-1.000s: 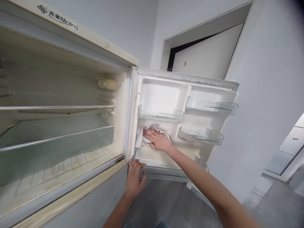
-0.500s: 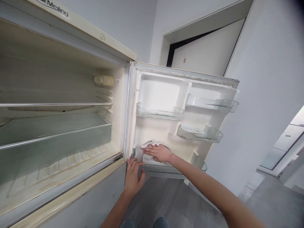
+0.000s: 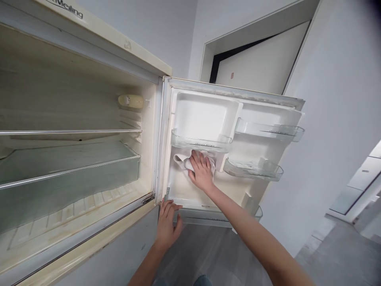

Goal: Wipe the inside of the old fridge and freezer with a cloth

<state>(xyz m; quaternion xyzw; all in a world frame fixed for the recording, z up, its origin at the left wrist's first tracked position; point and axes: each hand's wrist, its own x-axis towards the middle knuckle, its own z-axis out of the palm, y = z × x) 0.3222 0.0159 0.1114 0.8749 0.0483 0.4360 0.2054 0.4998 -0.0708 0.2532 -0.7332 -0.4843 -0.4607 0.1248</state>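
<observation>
An old cream fridge stands open, its door [image 3: 190, 186] swung out to the right. My right hand [image 3: 201, 171] presses a white cloth [image 3: 182, 162] flat against the door's inner panel, just under the upper left clear door shelf [image 3: 201, 142]. Its fingers are stretched over the cloth. My left hand [image 3: 167, 222] grips the bottom left corner of the door near the hinge side, fingers curled on the edge.
Inside the fridge are a glass shelf [image 3: 68, 131] and a clear drawer [image 3: 71, 174]. Two more clear door shelves [image 3: 269, 133] [image 3: 253, 169] sit to the right. A white wall and a doorway [image 3: 253, 59] lie behind the door; grey floor [image 3: 208, 254] below.
My right hand slid the cloth down to the bottom of the door panel, then back up under the upper left shelf. My left hand stayed on the door's lower corner.
</observation>
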